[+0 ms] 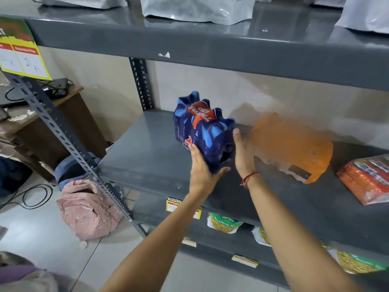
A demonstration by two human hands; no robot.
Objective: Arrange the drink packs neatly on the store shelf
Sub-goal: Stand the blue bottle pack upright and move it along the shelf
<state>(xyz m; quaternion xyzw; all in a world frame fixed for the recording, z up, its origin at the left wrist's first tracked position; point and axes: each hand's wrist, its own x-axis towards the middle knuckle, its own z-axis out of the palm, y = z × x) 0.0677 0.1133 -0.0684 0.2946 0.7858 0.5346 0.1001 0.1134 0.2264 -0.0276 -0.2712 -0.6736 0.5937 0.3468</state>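
Observation:
A dark blue drink pack [205, 127] with a red label is tilted above the grey middle shelf [147, 157]. My left hand [203, 169] cups its near lower end, thumb under the pack. My right hand [244, 152] presses flat against its right side, fingers pointing up. Right behind my right hand an orange drink pack [292, 146] lies on its side on the same shelf. Farther right, at the frame edge, a red-orange pack [366, 180] lies flat on the shelf.
Silver pouches [197, 9] stand on the shelf above. Snack bags [225, 223] sit on the lower shelf. A slotted steel upright [69, 144] runs diagonally at the left. A pink backpack [88, 209] and cables lie on the floor beside a wooden desk [52, 114].

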